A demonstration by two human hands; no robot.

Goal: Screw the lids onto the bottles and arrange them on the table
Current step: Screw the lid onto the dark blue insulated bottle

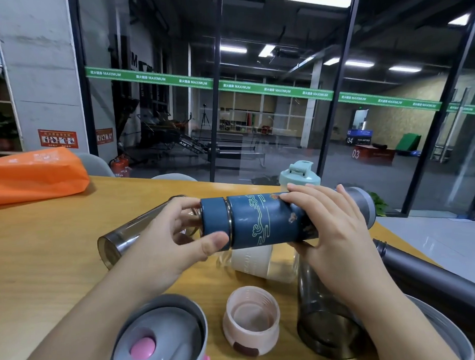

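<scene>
Centrally, a wooden table is seen, and every place below is given relative to it. At its far left corner an orange bag is laid. Above the table's middle a blue bottle with pale cloud patterns is held on its side, clear of the tabletop. Its body is gripped by the right hand, with fingers curled over the top and the thumb underneath. Its blue lid, seated on the bottle's neck, is pinched by the left hand, thumb in front and fingers behind.

Along the table's right edge a dark grey flask is laid. A clear smoky bottle is laid on its side behind the left hand. At the near edge a grey lid with a pink button is seen. Near the right forearm a dark see-through bottle is set. A pale mint lid is visible on a bottle at the far edge. Toward the near middle, a pink cap is rested open side up.
</scene>
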